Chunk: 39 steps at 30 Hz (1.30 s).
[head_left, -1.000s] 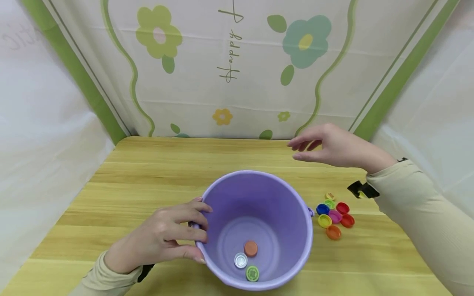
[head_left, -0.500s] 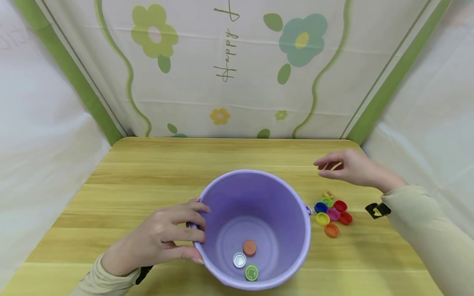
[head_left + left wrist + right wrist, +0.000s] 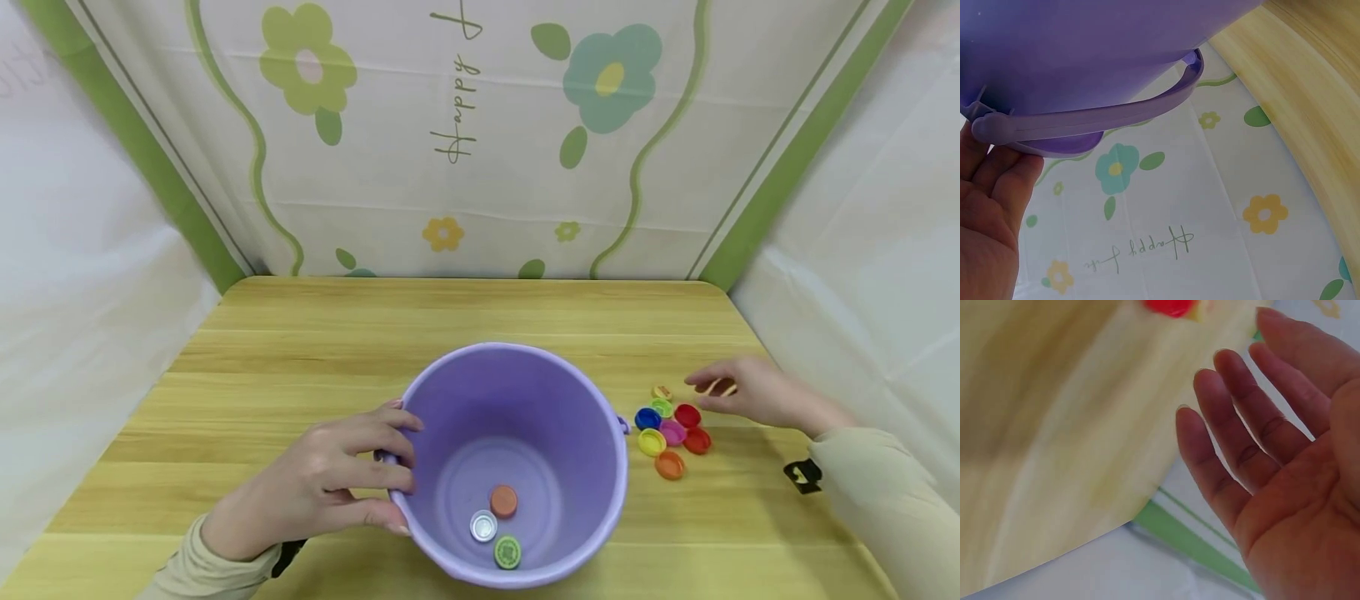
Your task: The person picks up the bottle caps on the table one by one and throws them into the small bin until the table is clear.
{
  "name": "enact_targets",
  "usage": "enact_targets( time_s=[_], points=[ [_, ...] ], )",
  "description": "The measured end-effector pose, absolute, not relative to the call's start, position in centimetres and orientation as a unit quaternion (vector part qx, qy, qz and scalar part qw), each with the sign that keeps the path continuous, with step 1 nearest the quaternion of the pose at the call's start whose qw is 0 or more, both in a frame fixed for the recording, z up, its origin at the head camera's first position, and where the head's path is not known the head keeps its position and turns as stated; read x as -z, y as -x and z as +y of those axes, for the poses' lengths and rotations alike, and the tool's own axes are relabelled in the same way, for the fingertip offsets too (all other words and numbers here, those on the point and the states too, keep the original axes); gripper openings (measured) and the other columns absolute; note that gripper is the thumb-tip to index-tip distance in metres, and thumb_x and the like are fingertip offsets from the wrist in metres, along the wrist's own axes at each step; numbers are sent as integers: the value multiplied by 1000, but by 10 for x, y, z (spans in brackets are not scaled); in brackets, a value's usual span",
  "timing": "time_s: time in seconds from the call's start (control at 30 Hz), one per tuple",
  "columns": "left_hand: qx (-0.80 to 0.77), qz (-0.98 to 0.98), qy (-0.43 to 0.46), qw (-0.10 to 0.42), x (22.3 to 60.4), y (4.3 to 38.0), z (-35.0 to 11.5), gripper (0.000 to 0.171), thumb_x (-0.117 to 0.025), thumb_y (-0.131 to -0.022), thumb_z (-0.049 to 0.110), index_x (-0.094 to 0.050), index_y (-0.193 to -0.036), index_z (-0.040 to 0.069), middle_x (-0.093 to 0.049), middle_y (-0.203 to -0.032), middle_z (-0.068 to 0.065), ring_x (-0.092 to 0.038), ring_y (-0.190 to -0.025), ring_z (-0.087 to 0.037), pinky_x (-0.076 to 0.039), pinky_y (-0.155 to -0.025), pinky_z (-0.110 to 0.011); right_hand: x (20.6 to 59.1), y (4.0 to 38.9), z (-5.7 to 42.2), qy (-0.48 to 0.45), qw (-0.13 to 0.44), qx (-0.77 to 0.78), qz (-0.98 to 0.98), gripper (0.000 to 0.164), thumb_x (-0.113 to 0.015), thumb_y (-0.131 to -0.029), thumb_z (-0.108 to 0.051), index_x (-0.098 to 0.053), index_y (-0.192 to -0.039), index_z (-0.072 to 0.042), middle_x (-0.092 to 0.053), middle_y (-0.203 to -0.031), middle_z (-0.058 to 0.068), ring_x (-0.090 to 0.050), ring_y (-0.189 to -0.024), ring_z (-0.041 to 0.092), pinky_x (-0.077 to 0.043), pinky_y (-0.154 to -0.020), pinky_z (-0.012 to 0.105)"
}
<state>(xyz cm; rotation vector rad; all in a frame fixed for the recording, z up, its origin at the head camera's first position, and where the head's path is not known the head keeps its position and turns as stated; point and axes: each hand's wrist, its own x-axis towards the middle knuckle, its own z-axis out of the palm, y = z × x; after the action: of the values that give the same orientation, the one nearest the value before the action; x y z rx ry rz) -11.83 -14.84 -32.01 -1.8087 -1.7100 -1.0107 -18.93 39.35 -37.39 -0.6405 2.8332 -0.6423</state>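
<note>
A purple bucket (image 3: 517,387) stands at the front of the wooden table in the head view. My left hand (image 3: 337,479) grips its left rim, fingers hooked over the edge. In the left wrist view the bucket's handle (image 3: 1097,122) hangs along its side. Inside, on the bottom, lie an orange cap (image 3: 503,501), a silver cap (image 3: 483,526) and a green cap (image 3: 507,552). Right of the bucket is a cluster of colourful bottle caps, with a red cap (image 3: 687,416) closest to my right hand (image 3: 761,396). That hand hovers bare, its fingers relaxed and apart.
The cluster also has a blue cap (image 3: 648,418), a pink cap (image 3: 672,432), a yellow cap (image 3: 652,442), an orange cap (image 3: 670,465) and others. A flower-patterned cloth (image 3: 390,158) hangs behind the table (image 3: 300,350), with white sheets at both sides.
My right hand has come down and to the right, from above the table's back edge to beside the cap cluster. My left hand keeps hold of the bucket's rim.
</note>
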Motion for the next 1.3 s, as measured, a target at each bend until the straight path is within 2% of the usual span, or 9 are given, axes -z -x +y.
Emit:
enact_targets(
  time_s=[0.13, 0.33, 0.47, 0.77, 1.07, 1.3],
  points=[
    [365, -620, 657, 226, 320, 118, -149, 22, -73, -90, 28, -69, -94, 7, -62, -96, -8, -62, -103, -36, -40, -112, -44, 386, 186, 405, 217, 100, 214, 947, 36, -79, -84, -12, -69, -116, 1, -71, -101, 4, -67, -86, 18, -58, -70, 25],
    [364, -622, 655, 227, 320, 119, -149, 22, -73, -90, 28, -70, -94, 6, -62, -97, -8, -61, -104, -36, -42, -111, -43, 397, 182, 407, 202, 111, 198, 953, 41, -81, -82, -19, -70, -118, -3, -68, -100, -1, -63, -85, 14, -58, -73, 29],
    [360, -626, 654, 228, 320, 119, -149, 23, -73, -90, 29, -70, -94, 6, -63, -98, -8, -61, -104, -36, -44, -109, -43, 401, 181, 404, 194, 111, 199, 954, 41, -82, -82, -22, -70, -118, -5, -66, -98, -2, -61, -84, 13, -57, -72, 27],
    [358, -627, 653, 229, 322, 119, -150, 23, -73, -90, 29, -70, -94, 7, -63, -97, -8, -61, -105, -36, -46, -107, -43, 404, 183, 396, 190, 111, 202, 954, 37, -82, -83, -20, -71, -116, -6, -65, -98, -3, -58, -84, 15, -57, -72, 28],
    [358, -625, 655, 228, 321, 118, -150, 22, -73, -90, 29, -70, -94, 7, -62, -97, -8, -61, -104, -36, -45, -108, -43, 409, 186, 391, 193, 96, 195, 957, 35, -80, -83, -15, -70, -115, -4, -64, -94, -5, -58, -83, 15, -55, -69, 25],
    [368, -618, 658, 224, 319, 118, -148, 22, -74, -90, 27, -69, -94, 6, -62, -96, -9, -61, -103, -36, -42, -110, -44, 410, 184, 390, 187, 74, 192, 961, 31, -81, -84, -22, -73, -109, -7, -66, -92, -7, -59, -80, 12, -56, -69, 26]
  ],
)
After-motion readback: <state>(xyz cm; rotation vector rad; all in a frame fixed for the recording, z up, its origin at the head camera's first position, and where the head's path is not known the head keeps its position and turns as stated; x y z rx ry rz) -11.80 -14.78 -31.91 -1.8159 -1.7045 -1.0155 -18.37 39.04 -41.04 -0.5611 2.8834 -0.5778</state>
